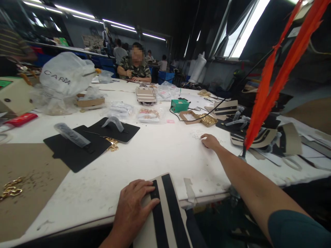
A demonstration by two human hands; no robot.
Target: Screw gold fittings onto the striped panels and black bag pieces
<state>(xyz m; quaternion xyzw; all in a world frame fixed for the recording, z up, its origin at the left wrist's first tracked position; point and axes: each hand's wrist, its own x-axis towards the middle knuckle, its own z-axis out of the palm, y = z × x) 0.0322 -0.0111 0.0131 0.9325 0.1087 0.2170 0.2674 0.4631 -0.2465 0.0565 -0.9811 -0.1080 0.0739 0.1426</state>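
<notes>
My left hand [137,205] grips a beige bag panel with black stripes [165,210], which leans over the table's front edge. Thumb and fingers press on its near black stripe. Farther out on the white table [160,151], my right hand [210,142] is closed, its fingertips pinched together beside scattered tiny pieces [196,134]. Whether something sits in the pinch is too small to tell. Left of the middle lie black panels [77,156] with plastic-wrapped handles [72,135] and a gold chain [113,144].
A green box [179,105] with a cable stands behind cardboard trays, one holding gold hardware [209,120]. Striped panels [258,137] pile up at right, near a hanging orange strip [274,75]. Plastic bags [67,74] stand at back left. A person [136,65] sits across the table.
</notes>
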